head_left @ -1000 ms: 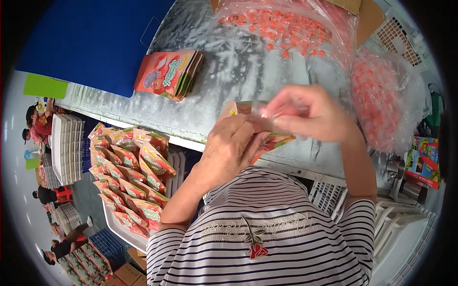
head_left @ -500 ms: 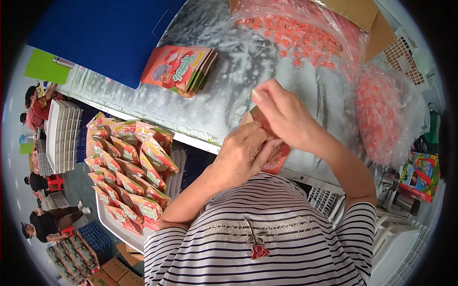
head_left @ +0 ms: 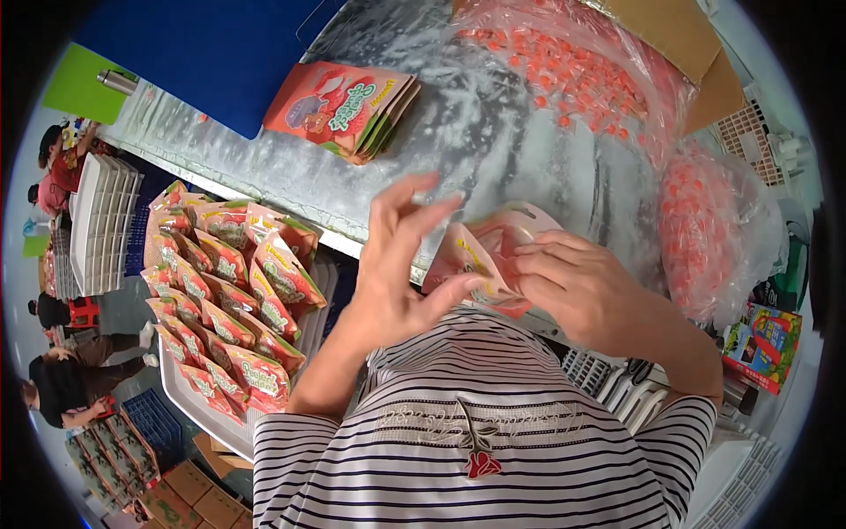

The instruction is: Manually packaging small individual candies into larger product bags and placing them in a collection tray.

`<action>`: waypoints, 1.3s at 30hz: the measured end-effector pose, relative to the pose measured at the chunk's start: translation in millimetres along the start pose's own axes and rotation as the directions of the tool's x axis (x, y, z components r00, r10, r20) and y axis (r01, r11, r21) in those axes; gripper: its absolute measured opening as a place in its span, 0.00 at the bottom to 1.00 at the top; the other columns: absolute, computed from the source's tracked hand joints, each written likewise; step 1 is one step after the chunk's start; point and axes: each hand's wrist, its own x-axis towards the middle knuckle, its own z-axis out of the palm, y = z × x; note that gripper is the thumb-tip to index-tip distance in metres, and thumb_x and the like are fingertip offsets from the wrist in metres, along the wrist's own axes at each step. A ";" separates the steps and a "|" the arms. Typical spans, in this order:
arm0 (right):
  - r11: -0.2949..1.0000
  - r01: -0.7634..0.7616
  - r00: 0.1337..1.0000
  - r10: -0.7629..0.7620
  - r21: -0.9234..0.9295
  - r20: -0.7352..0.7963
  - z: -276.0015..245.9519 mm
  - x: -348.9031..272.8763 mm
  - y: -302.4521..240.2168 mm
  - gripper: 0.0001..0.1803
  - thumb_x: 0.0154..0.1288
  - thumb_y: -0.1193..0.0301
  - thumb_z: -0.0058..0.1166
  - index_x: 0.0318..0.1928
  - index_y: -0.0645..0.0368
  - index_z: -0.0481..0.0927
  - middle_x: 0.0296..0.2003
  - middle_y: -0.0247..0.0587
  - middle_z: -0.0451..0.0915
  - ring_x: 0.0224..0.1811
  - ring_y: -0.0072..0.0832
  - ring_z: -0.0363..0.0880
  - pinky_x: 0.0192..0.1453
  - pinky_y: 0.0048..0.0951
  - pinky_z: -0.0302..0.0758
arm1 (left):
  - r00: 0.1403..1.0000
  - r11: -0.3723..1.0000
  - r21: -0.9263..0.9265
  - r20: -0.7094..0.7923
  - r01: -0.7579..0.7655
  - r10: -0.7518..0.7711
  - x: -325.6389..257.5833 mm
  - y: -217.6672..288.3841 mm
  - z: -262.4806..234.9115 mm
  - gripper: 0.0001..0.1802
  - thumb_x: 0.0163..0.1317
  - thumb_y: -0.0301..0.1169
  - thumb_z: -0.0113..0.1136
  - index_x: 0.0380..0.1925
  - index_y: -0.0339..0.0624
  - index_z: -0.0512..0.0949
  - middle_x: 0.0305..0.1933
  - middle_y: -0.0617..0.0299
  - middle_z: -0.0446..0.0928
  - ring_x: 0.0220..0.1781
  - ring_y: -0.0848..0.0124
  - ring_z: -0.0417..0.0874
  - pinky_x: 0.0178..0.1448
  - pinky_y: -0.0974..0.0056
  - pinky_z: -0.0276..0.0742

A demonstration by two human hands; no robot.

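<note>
**Left hand opens away from the pouch**

The left hand point(head_left: 397, 273), clasped over the pink pouch point(head_left: 485, 260) half a second ago, now spreads its fingers, only the thumb touching. The right hand point(head_left: 586, 291) pinches the pouch above the near table edge point(head_left: 352, 240); sealing seems finished.

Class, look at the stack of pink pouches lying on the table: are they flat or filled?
Flat: the pouches lie thin and fanned in a low stack on the table.
</note>
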 end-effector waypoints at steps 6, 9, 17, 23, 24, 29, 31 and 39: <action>0.979 0.178 0.979 -0.187 -0.102 -0.078 -8.3 -0.9 -9.8 0.14 0.55 0.74 0.57 0.42 0.66 0.76 0.44 0.49 0.78 0.46 0.41 0.80 0.53 0.41 0.76 | 0.877 0.821 -0.496 0.481 0.283 -0.011 4.8 -22.5 2.1 0.26 0.60 0.35 0.64 0.57 0.35 0.72 0.56 0.46 0.75 0.57 0.56 0.78 0.60 0.60 0.72; 1.000 -0.024 0.986 0.023 -0.007 -0.163 -8.6 -7.9 -13.0 0.19 0.57 0.71 0.60 0.47 0.66 0.75 0.44 0.49 0.78 0.46 0.43 0.79 0.51 0.39 0.77 | 0.841 0.807 -0.472 0.539 0.353 -0.052 6.2 -8.7 13.4 0.18 0.71 0.32 0.48 0.53 0.29 0.75 0.52 0.42 0.78 0.55 0.53 0.79 0.58 0.60 0.74; 0.927 -0.336 0.930 0.298 0.167 0.216 -25.0 9.9 -15.9 0.24 0.59 0.68 0.61 0.51 0.69 0.70 0.48 0.55 0.73 0.45 0.48 0.77 0.46 0.39 0.76 | 0.919 0.846 -0.426 0.357 0.321 -0.168 -11.8 -1.2 30.1 0.21 0.73 0.35 0.45 0.51 0.24 0.73 0.54 0.39 0.76 0.57 0.49 0.78 0.60 0.58 0.74; 0.950 -0.206 0.872 0.069 0.233 0.485 5.5 9.8 7.4 0.17 0.63 0.71 0.54 0.48 0.68 0.71 0.44 0.53 0.72 0.47 0.48 0.74 0.52 0.42 0.72 | 0.898 0.801 -0.464 0.393 0.379 -0.197 -20.2 3.1 32.5 0.19 0.68 0.30 0.49 0.53 0.25 0.72 0.51 0.41 0.77 0.53 0.53 0.80 0.58 0.60 0.74; 0.950 -0.210 0.872 0.076 0.231 0.483 6.0 11.4 7.8 0.17 0.63 0.71 0.54 0.48 0.68 0.71 0.44 0.53 0.72 0.47 0.48 0.74 0.52 0.42 0.72 | 0.943 0.851 -0.477 0.326 0.220 -0.062 -20.8 3.4 35.1 0.23 0.74 0.39 0.43 0.56 0.29 0.72 0.48 0.45 0.78 0.48 0.59 0.82 0.54 0.62 0.76; 0.925 -0.224 0.975 0.211 0.308 0.076 2.4 14.5 -4.6 0.10 0.66 0.70 0.49 0.38 0.67 0.75 0.36 0.52 0.76 0.42 0.48 0.75 0.49 0.43 0.71 | 0.906 0.800 -0.458 0.353 0.386 -0.235 -22.6 4.5 29.6 0.21 0.74 0.36 0.43 0.55 0.29 0.72 0.36 0.57 0.76 0.31 0.74 0.76 0.41 0.68 0.78; 0.916 -0.254 0.966 0.225 0.311 0.126 -8.8 16.6 -3.5 0.11 0.66 0.70 0.49 0.36 0.67 0.75 0.34 0.52 0.75 0.40 0.49 0.74 0.47 0.44 0.70 | 0.839 0.714 -0.449 0.376 0.536 -0.394 -16.6 9.8 24.6 0.18 0.70 0.27 0.47 0.56 0.28 0.72 0.41 0.49 0.78 0.33 0.71 0.77 0.39 0.67 0.76; 0.825 -0.538 0.693 0.316 0.172 0.648 -13.0 27.5 19.8 0.09 0.63 0.72 0.53 0.34 0.68 0.74 0.31 0.51 0.73 0.34 0.49 0.73 0.40 0.41 0.70 | 0.809 0.684 -0.436 0.370 0.585 -0.456 -22.7 12.7 33.2 0.18 0.74 0.35 0.45 0.46 0.29 0.76 0.26 0.61 0.75 0.27 0.80 0.70 0.32 0.72 0.71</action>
